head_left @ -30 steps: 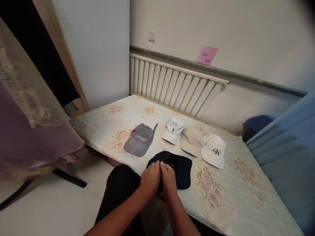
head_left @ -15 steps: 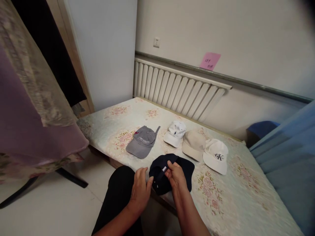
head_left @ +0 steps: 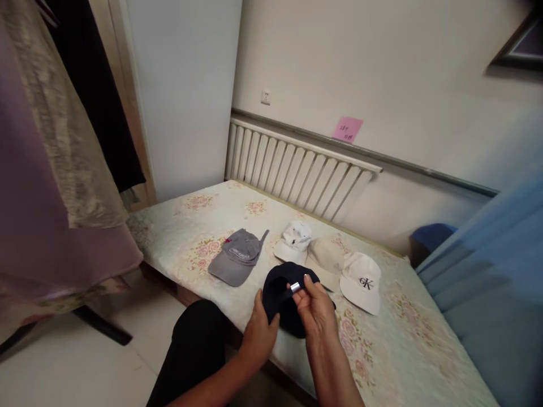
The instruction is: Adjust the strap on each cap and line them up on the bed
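Note:
A black baseball cap (head_left: 292,316) is held up above the front edge of the bed, its back strap and silvery buckle (head_left: 295,287) turned towards me. My left hand (head_left: 259,330) grips the cap's left rim, thumb on the near side. The fingers of my right hand (head_left: 313,302) are closed on the strap beside the buckle. Left of it lies a grey cap (head_left: 237,257) with white script and a loose strap. Behind and to the right sit a white cap (head_left: 296,237), a beige cap (head_left: 324,257) partly covered by the black one, and a white cap with black letters (head_left: 360,280).
The bed (head_left: 407,350) has a pale flowered cover. A radiator (head_left: 297,169) runs along the wall behind it. Clothes (head_left: 72,141) hang at the left, and a blue curtain (head_left: 479,271) hangs at the right. My knee (head_left: 195,339) is against the bed's front.
My left hand has closed on the black cap's rim. The cap has been lifted and tilted, so its buckle now shows. The whole view has shifted slightly.

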`<action>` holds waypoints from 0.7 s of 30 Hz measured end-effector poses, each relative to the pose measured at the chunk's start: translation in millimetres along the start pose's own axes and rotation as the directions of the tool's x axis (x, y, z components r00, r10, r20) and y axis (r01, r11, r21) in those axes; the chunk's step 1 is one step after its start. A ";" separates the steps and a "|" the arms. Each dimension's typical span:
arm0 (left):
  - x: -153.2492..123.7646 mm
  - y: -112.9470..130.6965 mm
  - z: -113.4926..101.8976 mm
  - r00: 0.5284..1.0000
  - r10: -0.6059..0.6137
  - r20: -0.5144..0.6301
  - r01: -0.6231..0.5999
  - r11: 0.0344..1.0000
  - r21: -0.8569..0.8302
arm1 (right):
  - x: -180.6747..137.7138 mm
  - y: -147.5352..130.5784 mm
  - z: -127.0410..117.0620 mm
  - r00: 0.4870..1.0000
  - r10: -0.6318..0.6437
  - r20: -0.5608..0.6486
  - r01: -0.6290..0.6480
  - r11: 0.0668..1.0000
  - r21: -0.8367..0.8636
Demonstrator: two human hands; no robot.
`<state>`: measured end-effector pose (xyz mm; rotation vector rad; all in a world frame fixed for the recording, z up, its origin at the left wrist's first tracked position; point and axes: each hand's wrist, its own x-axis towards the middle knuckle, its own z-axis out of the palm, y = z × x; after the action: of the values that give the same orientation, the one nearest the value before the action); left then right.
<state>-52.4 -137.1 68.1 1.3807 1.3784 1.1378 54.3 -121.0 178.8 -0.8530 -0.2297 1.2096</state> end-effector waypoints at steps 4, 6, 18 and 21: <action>17.4 14.9 -6.2 0.997 0.074 -0.004 -0.073 0.990 0.117 | -8.5 -24.9 -1.5 0.998 -0.054 -0.026 0.056 0.994 0.089; 22.7 24.4 -9.7 0.997 0.073 0.036 -0.079 0.978 0.192 | -12.7 -33.1 -3.8 0.998 -0.049 -0.040 0.054 0.988 0.147; 19.0 57.9 -7.4 0.990 0.095 0.104 -0.117 0.967 0.225 | -17.2 -53.8 -36.1 1.000 0.011 -0.019 -0.007 0.977 0.213; 18.8 62.0 -4.8 0.990 0.090 0.110 -0.109 0.979 0.173 | -13.7 -59.6 -48.0 0.998 -0.031 -0.051 0.040 0.983 0.182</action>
<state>-43.8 -120.1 130.1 1.6292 1.3774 1.0121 120.2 -160.5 190.7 -0.7137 -0.0930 1.1565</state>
